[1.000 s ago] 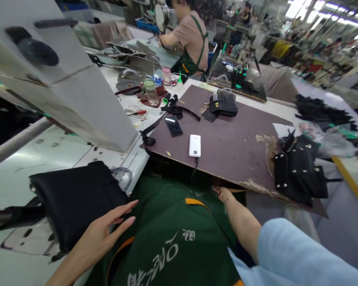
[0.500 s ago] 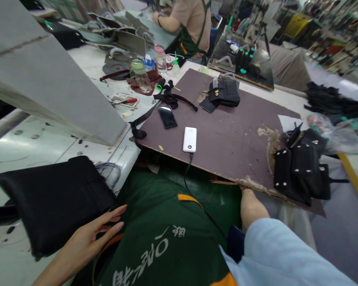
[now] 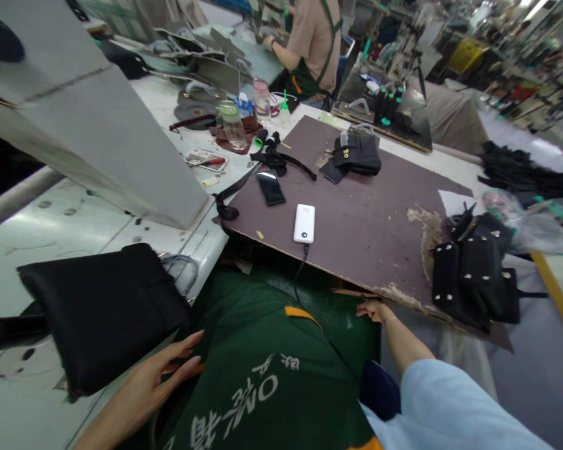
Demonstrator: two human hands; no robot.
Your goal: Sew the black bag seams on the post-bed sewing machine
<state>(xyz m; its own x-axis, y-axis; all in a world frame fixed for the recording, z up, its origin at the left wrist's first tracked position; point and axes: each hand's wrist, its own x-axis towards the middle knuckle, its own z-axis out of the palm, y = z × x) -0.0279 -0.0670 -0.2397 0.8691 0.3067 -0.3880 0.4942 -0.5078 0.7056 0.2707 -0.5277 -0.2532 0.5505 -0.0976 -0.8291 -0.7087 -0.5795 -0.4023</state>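
Note:
My left hand (image 3: 166,372) is open, fingers spread and empty, over the lap of a green apron (image 3: 263,337). Just beyond it, a black leather bag (image 3: 106,306) lies on the white machine table (image 3: 14,219), its clear looped handle toward me. At the front edge of the brown work board (image 3: 356,231), my right hand (image 3: 374,309) shows below the board with its fingers curled; anything in them is too small to make out. A white power bank (image 3: 304,224) with a black cable plugged in lies on the board, beside a dark phone (image 3: 271,188).
A grey machine body (image 3: 122,137) rises at the left. Black bag pieces with studs (image 3: 478,269) sit at the board's right end, and a small black bag (image 3: 359,153) at its back. Bottles (image 3: 232,128) stand behind the phone. A co-worker (image 3: 312,50) sits beyond.
My right hand has come out from under the board's edge, so its curled fingers show. The view has shifted slightly. My left hand stays open near the black leather bag.

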